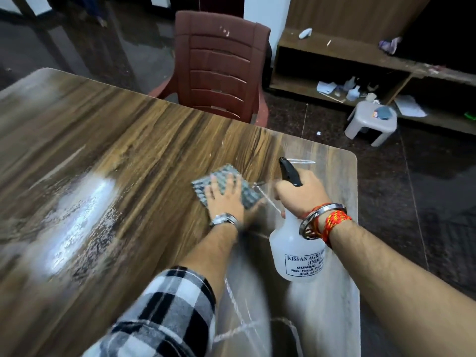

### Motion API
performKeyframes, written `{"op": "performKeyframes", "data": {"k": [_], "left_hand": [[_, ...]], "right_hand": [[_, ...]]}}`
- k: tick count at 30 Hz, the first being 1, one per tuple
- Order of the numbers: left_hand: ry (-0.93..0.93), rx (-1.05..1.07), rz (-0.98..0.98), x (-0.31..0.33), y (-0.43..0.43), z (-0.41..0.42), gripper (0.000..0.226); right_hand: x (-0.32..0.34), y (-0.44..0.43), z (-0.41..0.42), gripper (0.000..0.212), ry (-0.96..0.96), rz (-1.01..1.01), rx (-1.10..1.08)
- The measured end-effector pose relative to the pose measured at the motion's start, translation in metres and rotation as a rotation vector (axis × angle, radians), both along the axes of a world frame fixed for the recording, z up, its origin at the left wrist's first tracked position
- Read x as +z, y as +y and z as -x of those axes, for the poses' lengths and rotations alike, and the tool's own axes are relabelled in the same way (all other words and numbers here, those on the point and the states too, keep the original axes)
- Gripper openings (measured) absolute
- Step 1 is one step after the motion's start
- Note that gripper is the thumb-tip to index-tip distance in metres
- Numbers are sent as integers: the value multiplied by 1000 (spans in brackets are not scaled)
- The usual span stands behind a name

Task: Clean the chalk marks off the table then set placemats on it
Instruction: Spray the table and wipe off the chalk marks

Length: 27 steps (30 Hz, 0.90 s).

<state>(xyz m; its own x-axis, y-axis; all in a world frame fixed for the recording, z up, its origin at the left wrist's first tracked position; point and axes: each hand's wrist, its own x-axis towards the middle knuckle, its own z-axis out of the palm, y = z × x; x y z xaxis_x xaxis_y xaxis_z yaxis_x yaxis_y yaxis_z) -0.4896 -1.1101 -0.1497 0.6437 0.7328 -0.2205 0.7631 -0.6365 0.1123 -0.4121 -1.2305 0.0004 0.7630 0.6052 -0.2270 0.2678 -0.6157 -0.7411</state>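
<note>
— Where's your left hand (224, 199)?
— Spread flat, pressing the grey cloth (226, 185) onto the wooden tabletop (123, 150), just beside a white chalk mark (268, 199).
— And your right hand (300, 193)?
— Wrapped around the neck of the spray bottle (296, 251), held above the tabletop's right edge. A wet sheen lies to your left.

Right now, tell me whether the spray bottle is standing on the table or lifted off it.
Lifted. The right hand holds the spray bottle by its neck, tilted above the table.
</note>
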Motion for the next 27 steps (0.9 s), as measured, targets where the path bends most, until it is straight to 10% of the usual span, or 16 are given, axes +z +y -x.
{"op": "performKeyframes", "data": {"k": [5,18,27], "left_hand": [[-28,-137,121,6,-98,22,106],[-3,685,76,7,-78,238,112],[-43,276,84,8,-211,167,106]], "right_hand": [[9,-39,19,13,-65,7,51],[10,-104,84,15,-37,-60,174],[12,-127,109,12,-47,-35,242]]}}
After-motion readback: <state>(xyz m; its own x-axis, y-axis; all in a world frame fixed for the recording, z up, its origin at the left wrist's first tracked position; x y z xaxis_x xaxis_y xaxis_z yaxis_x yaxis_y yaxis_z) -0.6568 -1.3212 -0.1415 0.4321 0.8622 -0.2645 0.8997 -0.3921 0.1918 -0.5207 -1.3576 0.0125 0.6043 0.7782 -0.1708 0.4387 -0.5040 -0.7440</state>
